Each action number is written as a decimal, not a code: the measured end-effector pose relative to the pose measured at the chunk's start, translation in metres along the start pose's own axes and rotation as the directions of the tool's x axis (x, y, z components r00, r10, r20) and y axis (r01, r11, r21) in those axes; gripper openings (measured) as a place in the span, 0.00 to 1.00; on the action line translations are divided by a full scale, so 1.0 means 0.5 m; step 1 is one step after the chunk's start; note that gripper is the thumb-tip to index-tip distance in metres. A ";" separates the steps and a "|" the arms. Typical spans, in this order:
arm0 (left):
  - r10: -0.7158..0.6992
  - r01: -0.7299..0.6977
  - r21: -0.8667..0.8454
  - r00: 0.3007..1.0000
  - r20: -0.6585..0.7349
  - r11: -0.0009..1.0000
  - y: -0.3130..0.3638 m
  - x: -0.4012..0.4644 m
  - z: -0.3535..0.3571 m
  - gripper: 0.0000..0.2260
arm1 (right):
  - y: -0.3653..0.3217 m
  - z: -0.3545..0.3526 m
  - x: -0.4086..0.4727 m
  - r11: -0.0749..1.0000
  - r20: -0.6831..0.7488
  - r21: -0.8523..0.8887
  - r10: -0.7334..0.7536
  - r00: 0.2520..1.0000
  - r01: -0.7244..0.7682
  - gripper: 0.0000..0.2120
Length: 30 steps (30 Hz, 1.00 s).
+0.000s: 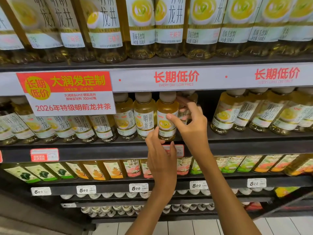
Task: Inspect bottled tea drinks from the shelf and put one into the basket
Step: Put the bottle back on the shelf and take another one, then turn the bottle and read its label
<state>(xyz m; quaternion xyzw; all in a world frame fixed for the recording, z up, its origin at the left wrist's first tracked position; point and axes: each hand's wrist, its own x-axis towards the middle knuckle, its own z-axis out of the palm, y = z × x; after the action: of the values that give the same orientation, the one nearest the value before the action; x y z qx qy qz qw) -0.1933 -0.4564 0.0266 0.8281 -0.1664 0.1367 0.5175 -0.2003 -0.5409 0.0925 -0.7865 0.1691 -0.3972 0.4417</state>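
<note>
A small tea bottle (pixel 165 109) with pale yellow liquid, a beige cap and a white label stands at the front of the middle shelf (pixel 101 150). My right hand (pixel 189 121) wraps round its right side, thumb on the label and fingers behind it. My left hand (pixel 160 153) reaches up from below, and its fingertips touch the bottle's base. More bottles of the same kind (pixel 144 114) stand just to the left. No basket is in view.
Rows of the same tea fill the top shelf (pixel 169 28) and both sides of the middle shelf. A gap sits right of the held bottle. Lower shelves carry other flavoured drinks (pixel 94 170) and price tags. A red and white promotion sign (pixel 67 94) hangs at left.
</note>
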 end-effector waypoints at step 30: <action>-0.018 0.166 -0.387 0.933 0.359 0.907 0.025 -0.022 -0.072 0.20 | 0.003 -0.103 -0.046 0.863 0.105 0.476 0.139 0.985 -0.173 0.32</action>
<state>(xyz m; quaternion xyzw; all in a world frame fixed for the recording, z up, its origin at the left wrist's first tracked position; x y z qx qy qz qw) -0.2106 -0.4275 0.0476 0.7185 -0.2401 -0.0745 0.6485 -0.2545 -0.5566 0.0954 -0.6480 0.1127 -0.3631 0.6599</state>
